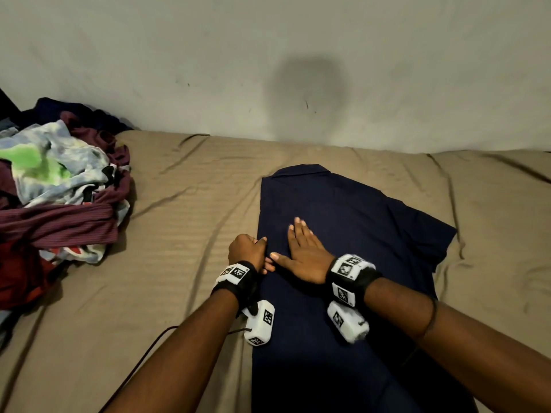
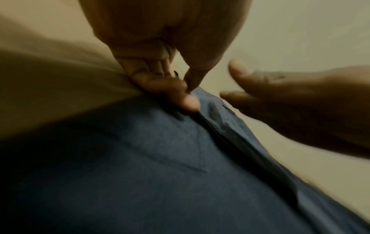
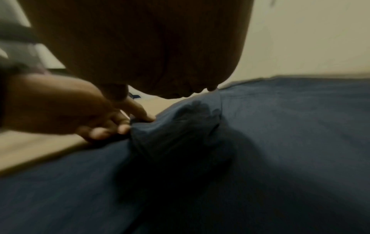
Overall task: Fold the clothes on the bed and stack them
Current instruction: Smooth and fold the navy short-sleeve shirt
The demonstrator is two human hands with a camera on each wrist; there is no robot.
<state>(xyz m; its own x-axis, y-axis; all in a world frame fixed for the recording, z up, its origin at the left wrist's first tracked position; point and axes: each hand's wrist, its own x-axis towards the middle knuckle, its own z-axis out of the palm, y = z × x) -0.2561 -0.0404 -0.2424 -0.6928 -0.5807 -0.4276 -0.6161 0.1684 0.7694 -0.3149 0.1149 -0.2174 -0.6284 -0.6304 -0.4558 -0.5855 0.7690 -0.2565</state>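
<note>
A navy blue shirt lies flat on the tan bed, its collar toward the wall and one short sleeve spread out to the right. My left hand curls at the shirt's left edge and pinches the fabric there; the left wrist view shows its thumb and fingers on the shirt edge. My right hand lies flat, fingers straight, pressing on the shirt's middle just right of the left hand. In the right wrist view the shirt fills the lower frame, with my left hand gripping its edge.
A heap of unfolded clothes, maroon, tie-dye and red, sits at the left of the bed. A pale wall runs along the bed's far side. A dark cable trails across the sheet near my left forearm.
</note>
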